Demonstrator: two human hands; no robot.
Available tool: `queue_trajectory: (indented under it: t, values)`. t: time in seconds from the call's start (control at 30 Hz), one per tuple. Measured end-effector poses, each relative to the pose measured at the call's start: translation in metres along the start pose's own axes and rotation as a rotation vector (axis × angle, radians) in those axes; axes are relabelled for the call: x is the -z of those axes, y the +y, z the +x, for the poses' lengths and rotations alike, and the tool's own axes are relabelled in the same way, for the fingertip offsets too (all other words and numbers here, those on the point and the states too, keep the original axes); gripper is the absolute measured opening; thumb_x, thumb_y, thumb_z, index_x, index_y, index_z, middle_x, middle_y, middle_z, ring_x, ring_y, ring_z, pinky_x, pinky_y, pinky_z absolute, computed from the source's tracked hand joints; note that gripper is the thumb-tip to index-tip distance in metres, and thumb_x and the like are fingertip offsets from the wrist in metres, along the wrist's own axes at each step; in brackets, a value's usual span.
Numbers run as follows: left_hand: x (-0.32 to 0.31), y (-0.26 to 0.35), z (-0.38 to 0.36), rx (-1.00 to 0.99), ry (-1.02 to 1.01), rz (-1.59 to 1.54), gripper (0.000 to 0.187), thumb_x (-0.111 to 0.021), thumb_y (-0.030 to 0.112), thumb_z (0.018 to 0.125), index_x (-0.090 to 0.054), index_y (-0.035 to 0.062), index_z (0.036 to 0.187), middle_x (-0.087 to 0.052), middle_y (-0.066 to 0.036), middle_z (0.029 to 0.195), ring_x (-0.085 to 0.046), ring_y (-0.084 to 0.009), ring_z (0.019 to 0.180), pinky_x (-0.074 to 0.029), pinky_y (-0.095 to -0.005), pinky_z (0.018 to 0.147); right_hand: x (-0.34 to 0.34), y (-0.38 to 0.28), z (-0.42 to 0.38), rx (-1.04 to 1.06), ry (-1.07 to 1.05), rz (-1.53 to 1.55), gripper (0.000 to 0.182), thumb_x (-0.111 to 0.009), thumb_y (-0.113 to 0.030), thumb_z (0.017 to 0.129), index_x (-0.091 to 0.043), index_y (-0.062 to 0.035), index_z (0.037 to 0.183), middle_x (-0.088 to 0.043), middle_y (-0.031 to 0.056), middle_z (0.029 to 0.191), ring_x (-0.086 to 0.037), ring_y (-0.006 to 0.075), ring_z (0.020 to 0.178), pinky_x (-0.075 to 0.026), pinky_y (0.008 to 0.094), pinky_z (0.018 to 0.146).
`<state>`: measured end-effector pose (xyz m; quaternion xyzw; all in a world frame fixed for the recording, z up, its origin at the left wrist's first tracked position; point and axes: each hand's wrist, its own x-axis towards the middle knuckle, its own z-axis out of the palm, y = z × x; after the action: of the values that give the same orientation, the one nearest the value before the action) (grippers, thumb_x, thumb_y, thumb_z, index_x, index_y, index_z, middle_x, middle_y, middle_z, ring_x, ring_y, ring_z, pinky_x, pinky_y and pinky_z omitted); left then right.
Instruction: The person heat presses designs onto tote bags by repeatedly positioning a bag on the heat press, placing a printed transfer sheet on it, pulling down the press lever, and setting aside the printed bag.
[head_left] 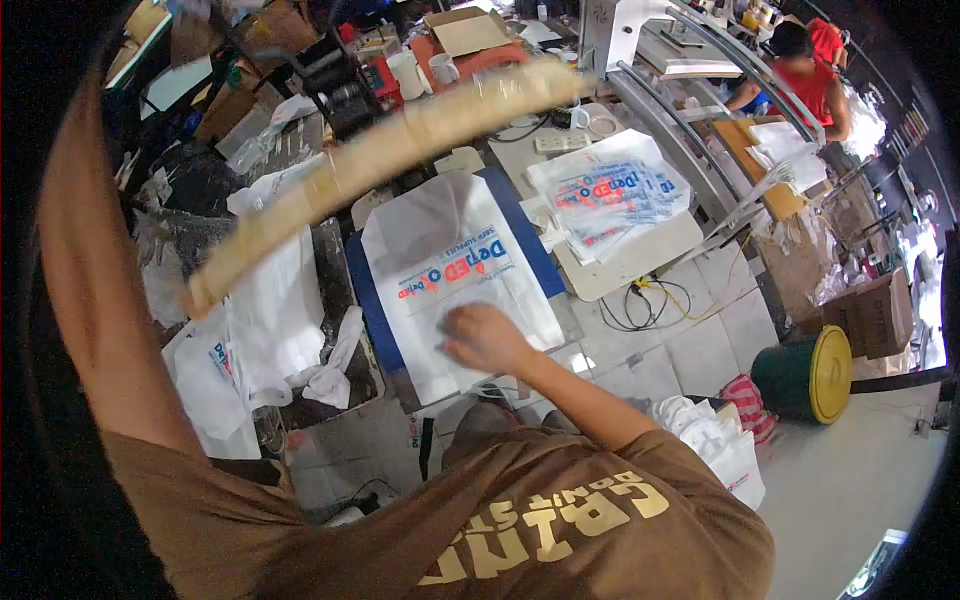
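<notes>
A white bag with blue and red lettering lies flat on a blue board in front of me. My right hand is over its lower part, near the print, fingers curved and apart, slightly blurred, with nothing seen in them. On the left my arm reaches upward; the hand at its end is lost in the dark edge of the view. A long tan wooden bar, bent by the lens and blurred, slants across above the board.
Printed white bags are stacked on a pale platen to the right. More white bags lie at the left. A green bin with a yellow lid stands on the right. Farther back, a person in red is beside a table.
</notes>
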<state>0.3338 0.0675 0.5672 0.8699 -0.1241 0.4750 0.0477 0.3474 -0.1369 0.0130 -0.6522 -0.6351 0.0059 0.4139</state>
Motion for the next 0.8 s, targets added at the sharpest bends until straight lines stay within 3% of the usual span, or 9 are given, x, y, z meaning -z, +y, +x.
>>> queue_trajectory:
  t: [0.13,0.23,0.33,0.37,0.43,0.47,0.53,0.63,0.8]
  values:
    - [0.032,0.075,-0.05,-0.29,0.017,-0.323,0.024,-0.077,0.013,0.085,-0.063,-0.0047,0.075,-0.061,-0.01,0.068,-0.05,-0.0173,0.058,-0.051,-0.0319,0.058,0.018,-0.027,-0.043,0.087,-0.068,0.159,0.033,-0.067,-0.035,0.084,-0.068,-0.0016,0.085,-0.067,0.0148,0.096,-0.062,0.0364,0.095,-0.047,0.0469,0.083]
    - [-0.006,0.222,-0.182,0.11,-0.067,0.193,0.026,-0.084,0.022,0.072,-0.067,0.0041,0.077,-0.061,-0.006,0.068,-0.054,-0.0181,0.057,-0.044,-0.0293,0.053,0.028,-0.029,-0.087,0.13,-0.429,0.153,0.031,-0.067,-0.034,0.084,-0.069,-0.0037,0.082,-0.067,0.0165,0.083,-0.064,0.0378,0.083,-0.05,0.0484,0.074]
    - [-0.099,0.239,-0.307,0.557,-0.519,-0.504,0.045,-0.085,0.039,0.071,-0.055,0.0078,0.059,-0.05,-0.002,0.055,-0.046,-0.0176,0.048,-0.032,-0.0339,0.047,0.04,-0.034,-0.135,0.061,-0.503,0.277,0.038,-0.067,-0.035,0.086,-0.061,-0.0054,0.062,-0.061,0.0141,0.066,-0.06,0.0363,0.067,-0.045,0.0472,0.059]
    - [-0.135,0.262,-0.349,0.735,-0.406,-0.482,0.039,-0.083,0.03,0.076,-0.055,0.0068,0.062,-0.05,-0.005,0.06,-0.047,-0.0209,0.048,-0.033,-0.0348,0.046,0.041,-0.03,-0.149,0.063,-0.499,0.275,0.038,-0.067,-0.035,0.086,-0.061,-0.0054,0.062,-0.061,0.0141,0.066,-0.06,0.0363,0.067,-0.045,0.0472,0.059]
    - [-0.178,0.285,-0.397,0.562,-0.322,0.11,0.038,-0.078,0.024,0.081,-0.051,0.0054,0.063,-0.047,-0.007,0.061,-0.048,-0.0256,0.051,-0.036,-0.0385,0.049,0.038,-0.012,-0.181,-0.033,-0.649,0.169,0.039,-0.065,-0.038,0.087,-0.062,-0.0067,0.064,-0.061,0.0153,0.067,-0.06,0.0375,0.066,-0.045,0.0486,0.059]
    - [-0.182,0.285,-0.4,0.559,-0.321,0.101,0.038,-0.078,0.024,0.081,-0.051,0.0054,0.063,-0.047,-0.007,0.061,-0.048,-0.0256,0.051,-0.036,-0.0385,0.049,0.032,-0.002,-0.197,-0.041,-0.646,0.165,0.039,-0.065,-0.038,0.087,-0.062,-0.0067,0.064,-0.061,0.0153,0.067,-0.06,0.0375,0.066,-0.045,0.0486,0.059]
    - [-0.186,0.287,-0.404,0.947,-0.162,-0.051,0.034,-0.076,0.017,0.081,-0.049,0.0043,0.064,-0.047,-0.009,0.064,-0.05,-0.0299,0.057,-0.038,-0.0417,0.053,0.027,0.014,-0.23,-0.175,-0.727,0.153,0.042,-0.065,-0.041,0.087,-0.061,-0.0062,0.065,-0.061,0.0164,0.066,-0.06,0.0383,0.065,-0.046,0.049,0.059]
    - [-0.191,0.288,-0.411,0.727,-0.06,0.142,0.033,-0.077,0.016,0.079,-0.05,0.0034,0.065,-0.048,-0.01,0.064,-0.049,-0.0299,0.057,-0.036,-0.0407,0.053,0.03,0.024,-0.258,-0.333,-0.791,0.162,0.039,-0.065,-0.041,0.087,-0.062,-0.0064,0.069,-0.063,0.0168,0.069,-0.062,0.0387,0.068,-0.047,0.0482,0.061]
    - [-0.194,0.289,-0.413,0.752,-0.052,0.163,0.031,-0.077,0.012,0.079,-0.05,0.0034,0.065,-0.049,-0.01,0.064,-0.05,-0.0299,0.057,-0.036,-0.041,0.053,0.041,0.034,-0.298,-0.348,-0.777,0.168,0.035,-0.062,-0.041,0.09,-0.069,-0.0077,0.083,-0.068,0.0176,0.081,-0.065,0.0393,0.077,-0.05,0.0476,0.068]
